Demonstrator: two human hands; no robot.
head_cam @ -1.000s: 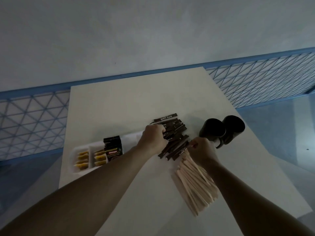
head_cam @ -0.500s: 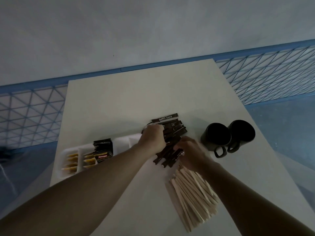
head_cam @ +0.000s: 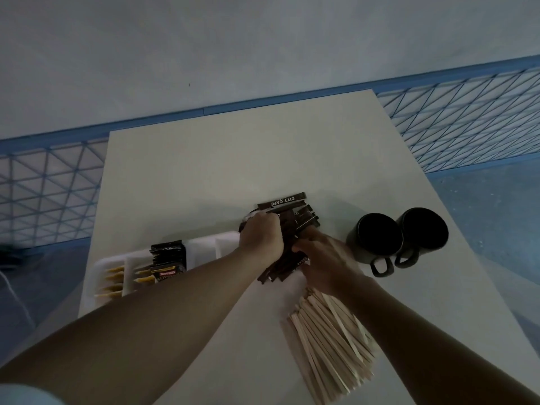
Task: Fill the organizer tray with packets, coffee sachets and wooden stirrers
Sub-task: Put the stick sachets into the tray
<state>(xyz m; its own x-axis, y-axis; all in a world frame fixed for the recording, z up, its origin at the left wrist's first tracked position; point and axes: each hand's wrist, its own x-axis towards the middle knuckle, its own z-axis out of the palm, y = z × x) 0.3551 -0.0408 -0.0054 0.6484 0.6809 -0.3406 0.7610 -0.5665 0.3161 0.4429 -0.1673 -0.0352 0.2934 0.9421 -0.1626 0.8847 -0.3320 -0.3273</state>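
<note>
Pale rectangular table (head_cam: 204,176) set against a grey wall, blue wire-mesh fencing (head_cam: 467,118) behind; near its left edge lies a white compartmented plastic organizer tray (head_cam: 201,247), yellow packets (head_cam: 115,279) seen in its left slots and black coffee sachets (head_cam: 168,254) stood upright beside them. A heap of dark brown stick sachets (head_cam: 295,213) is gripped at the tray's right end by the left hand (head_cam: 261,239), fingers curled over it, and by the right hand (head_cam: 324,263), closed on the lower sticks. A fan of pale wooden stirrers (head_cam: 330,346) lies loose below the right wrist, two black mugs (head_cam: 397,238) to the right
</note>
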